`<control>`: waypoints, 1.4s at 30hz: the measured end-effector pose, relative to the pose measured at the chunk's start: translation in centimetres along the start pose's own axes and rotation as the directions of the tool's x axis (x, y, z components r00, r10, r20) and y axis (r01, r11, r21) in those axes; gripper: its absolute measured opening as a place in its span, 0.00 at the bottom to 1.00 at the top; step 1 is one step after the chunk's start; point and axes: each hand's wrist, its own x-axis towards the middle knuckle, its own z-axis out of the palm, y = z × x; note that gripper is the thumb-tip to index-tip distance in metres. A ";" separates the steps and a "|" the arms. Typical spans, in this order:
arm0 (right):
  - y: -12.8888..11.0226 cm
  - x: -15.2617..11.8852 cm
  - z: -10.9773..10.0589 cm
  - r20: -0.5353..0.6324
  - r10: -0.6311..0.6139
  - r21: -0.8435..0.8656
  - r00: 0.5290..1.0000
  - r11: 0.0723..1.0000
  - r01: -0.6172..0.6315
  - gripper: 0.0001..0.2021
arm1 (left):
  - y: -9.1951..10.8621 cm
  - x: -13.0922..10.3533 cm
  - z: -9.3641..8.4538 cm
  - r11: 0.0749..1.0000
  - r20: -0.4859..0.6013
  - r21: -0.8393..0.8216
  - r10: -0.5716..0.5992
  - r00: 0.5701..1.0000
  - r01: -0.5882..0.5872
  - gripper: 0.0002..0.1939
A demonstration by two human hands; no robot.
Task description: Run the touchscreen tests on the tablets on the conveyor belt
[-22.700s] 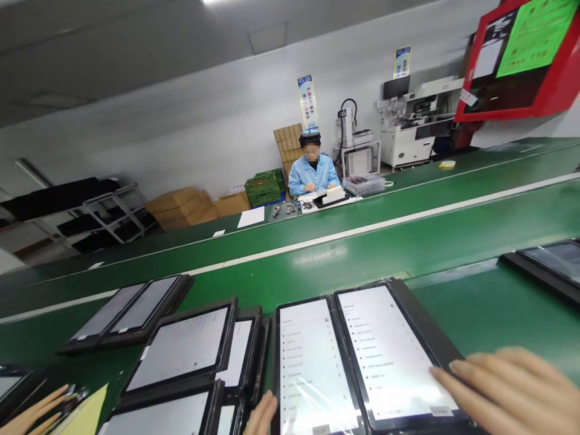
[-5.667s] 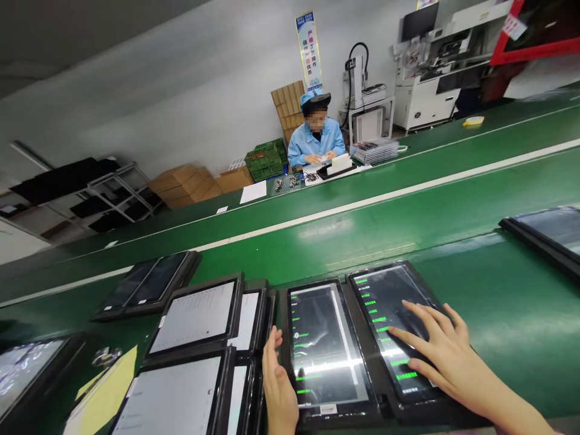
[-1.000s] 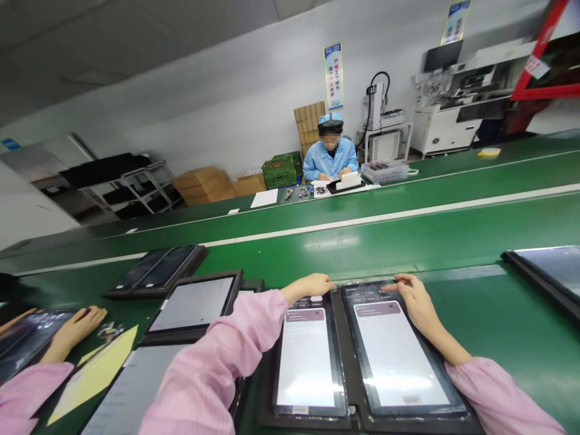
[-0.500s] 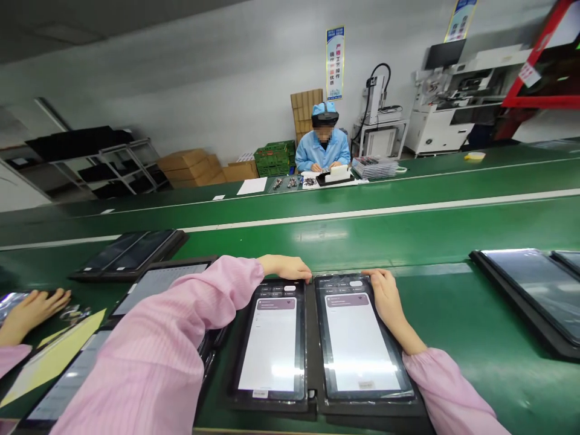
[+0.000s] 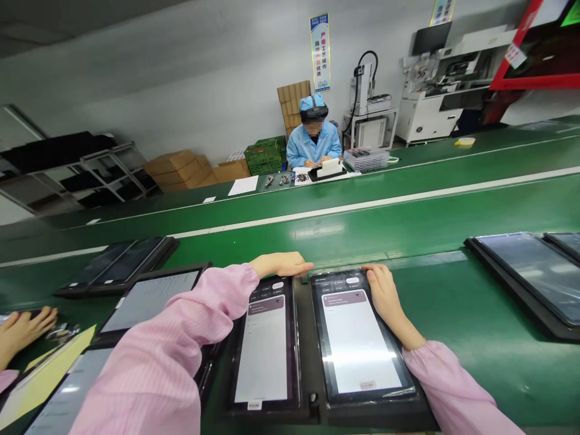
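Observation:
Two tablets with lit screens lie side by side before me in dark holders, the left tablet (image 5: 265,356) and the right tablet (image 5: 357,344). My left hand (image 5: 281,264) reaches over the top of the left tablet. Its closed fingers end at the gap between the tablets, by the right tablet's upper left corner; what lies under the fingertips is partly hidden. My right hand (image 5: 384,293) grips the right tablet's upper right corner, fingers bent over the top edge. The left sleeve covers part of another lit tablet (image 5: 151,296) on the left.
Dark-screened tablets (image 5: 122,260) lie further left, and more tablets (image 5: 530,272) sit in a black tray at right. A neighbour's hand (image 5: 27,329) rests by yellow paper (image 5: 54,374). Across the green bench (image 5: 362,235) sits a person (image 5: 312,142) in blue.
The view has shifted slightly. The gap between the two near tablets looks a little wider, and the left one's screen looks dimmer. Both hands stay at the tablets' top edges.

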 end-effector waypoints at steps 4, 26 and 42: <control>0.2 0.1 0.2 0.009 0.053 -0.017 0.999 0.998 -0.053 0.24 | 0.9 0.1 0.0 0.993 -0.110 0.116 -0.011 0.994 0.024 0.28; -0.5 3.4 -1.9 0.221 0.177 0.343 0.959 0.907 -0.246 0.37 | -0.1 -1.2 5.1 0.986 -0.303 -0.095 -0.159 0.940 0.136 0.25; -0.8 -2.0 -5.0 0.436 -0.300 -0.025 0.849 0.938 0.345 0.27 | -4.6 -6.5 7.1 0.927 -0.239 -0.373 -0.052 0.969 -0.042 0.40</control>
